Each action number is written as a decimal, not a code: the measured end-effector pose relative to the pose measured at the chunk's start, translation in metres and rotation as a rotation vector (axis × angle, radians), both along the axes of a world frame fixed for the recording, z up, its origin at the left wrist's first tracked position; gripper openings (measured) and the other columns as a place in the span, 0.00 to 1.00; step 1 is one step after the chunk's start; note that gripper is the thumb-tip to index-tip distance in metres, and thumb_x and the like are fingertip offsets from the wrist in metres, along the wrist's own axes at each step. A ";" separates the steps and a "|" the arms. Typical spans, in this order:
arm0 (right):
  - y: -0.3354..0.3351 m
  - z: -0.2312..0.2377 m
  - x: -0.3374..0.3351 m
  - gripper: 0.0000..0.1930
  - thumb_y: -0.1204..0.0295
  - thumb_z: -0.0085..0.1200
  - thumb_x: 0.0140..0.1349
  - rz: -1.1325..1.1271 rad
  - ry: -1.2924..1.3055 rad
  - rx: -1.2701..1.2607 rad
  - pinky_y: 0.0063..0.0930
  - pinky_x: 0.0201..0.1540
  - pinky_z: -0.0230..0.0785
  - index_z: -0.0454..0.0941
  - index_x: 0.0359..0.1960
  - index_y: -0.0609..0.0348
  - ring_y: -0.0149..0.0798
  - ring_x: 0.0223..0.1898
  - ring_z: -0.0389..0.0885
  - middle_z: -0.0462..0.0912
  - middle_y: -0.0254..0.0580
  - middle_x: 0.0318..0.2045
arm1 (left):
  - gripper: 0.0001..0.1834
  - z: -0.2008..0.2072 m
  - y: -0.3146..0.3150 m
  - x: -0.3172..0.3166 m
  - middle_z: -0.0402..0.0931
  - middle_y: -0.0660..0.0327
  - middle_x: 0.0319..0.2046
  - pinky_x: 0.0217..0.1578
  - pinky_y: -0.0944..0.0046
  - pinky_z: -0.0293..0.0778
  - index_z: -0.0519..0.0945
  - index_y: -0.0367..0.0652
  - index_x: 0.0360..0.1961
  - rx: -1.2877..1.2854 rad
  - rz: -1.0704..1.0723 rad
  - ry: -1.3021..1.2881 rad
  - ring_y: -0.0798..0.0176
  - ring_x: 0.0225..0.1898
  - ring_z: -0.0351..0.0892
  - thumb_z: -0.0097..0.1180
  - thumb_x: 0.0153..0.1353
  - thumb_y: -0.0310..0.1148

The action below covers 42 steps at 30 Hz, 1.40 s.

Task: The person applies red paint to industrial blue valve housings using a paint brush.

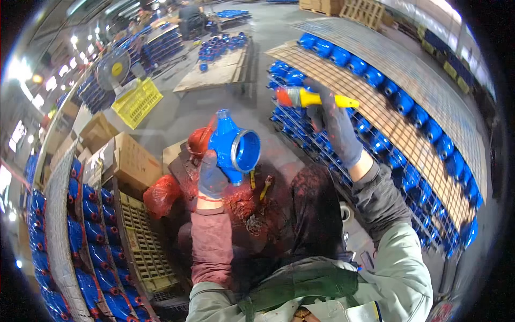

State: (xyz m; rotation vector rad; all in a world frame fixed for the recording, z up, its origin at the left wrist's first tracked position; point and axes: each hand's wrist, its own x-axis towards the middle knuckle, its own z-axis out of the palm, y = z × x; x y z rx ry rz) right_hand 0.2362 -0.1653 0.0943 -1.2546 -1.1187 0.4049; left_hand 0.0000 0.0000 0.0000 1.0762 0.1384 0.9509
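Blue pipe fitting point(224, 142) is gripped in the left hand point(213, 177), up in front; yellow-handled paintbrush point(309, 98) is clamped in the right hand point(335, 121), well apart. Probably best if the red bristles point(283, 97) are laid on lightly, fitting held steady.

Round-mouthed blue metal housing point(221, 140): blue in & out, rim silver-grey. Slim yellow-handled paintbrush point(311, 99): bristles red. L hand point(213, 180), fabric glove: dk grey. R hand point(333, 121): same, w/ red specks. L cloth sleeve point(212, 241): dusty maroon; R cloth sleeve point(378, 196): dk grey. Boxy yellow plastic basket point(138, 102): dk grid patt.
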 end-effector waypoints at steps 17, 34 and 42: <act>0.308 -0.217 -0.088 0.15 0.58 0.54 0.62 -0.013 -0.260 -0.319 0.38 0.44 0.72 0.81 0.42 0.55 0.53 0.41 0.81 0.83 0.50 0.38 | 0.27 -0.043 0.072 -0.157 0.67 0.52 0.60 0.61 0.41 0.59 0.69 0.45 0.59 -0.580 0.130 -0.894 0.50 0.60 0.66 0.52 0.62 0.46; 0.271 -0.226 -0.045 0.16 0.61 0.55 0.64 0.013 0.247 -0.292 0.19 0.23 0.69 0.80 0.45 0.61 0.27 0.24 0.79 0.81 0.36 0.29 | 0.41 -0.044 0.065 -0.141 0.57 0.50 0.66 0.58 0.37 0.67 0.56 0.50 0.68 -0.870 -0.391 -0.971 0.43 0.61 0.66 0.56 0.59 0.55; 0.213 -0.141 -0.099 0.20 0.55 0.45 0.69 0.262 0.899 -0.085 0.21 0.28 0.70 0.73 0.53 0.55 0.33 0.33 0.80 0.79 0.39 0.38 | 0.59 -0.052 0.029 -0.088 0.59 0.54 0.56 0.54 0.58 0.67 0.48 0.39 0.66 0.255 0.834 0.315 0.59 0.55 0.66 0.76 0.41 0.45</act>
